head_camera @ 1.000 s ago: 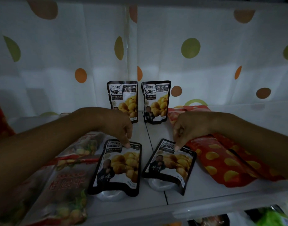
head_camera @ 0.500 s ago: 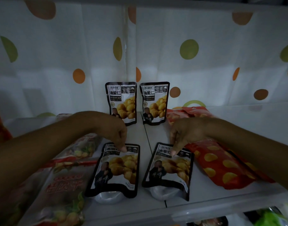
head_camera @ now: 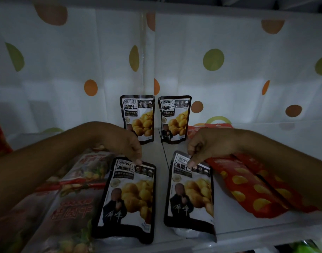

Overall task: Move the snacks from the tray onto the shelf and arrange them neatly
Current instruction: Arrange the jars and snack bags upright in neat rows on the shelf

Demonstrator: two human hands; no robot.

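Observation:
Two black chestnut pouches stand at the front of the white shelf (head_camera: 238, 223), tilted back. My left hand (head_camera: 127, 145) pinches the top edge of the left front pouch (head_camera: 128, 199). My right hand (head_camera: 202, 148) pinches the top edge of the right front pouch (head_camera: 191, 194). Behind them, two more of the same pouches stand upright against the dotted back wall: the rear left pouch (head_camera: 139, 118) and the rear right pouch (head_camera: 174, 118).
Red bags with yellow chip prints (head_camera: 251, 189) lie flat on the shelf's right side under my right forearm. Pale bags with red lettering (head_camera: 65, 203) lie on the left under my left forearm. A lower level with green packaging (head_camera: 306, 248) shows beneath the shelf's front edge.
Both front pouches have been tipped up from lying flatter toward standing, and they sit slightly nearer the shelf's front edge. My hands keep their hold on the top edges.

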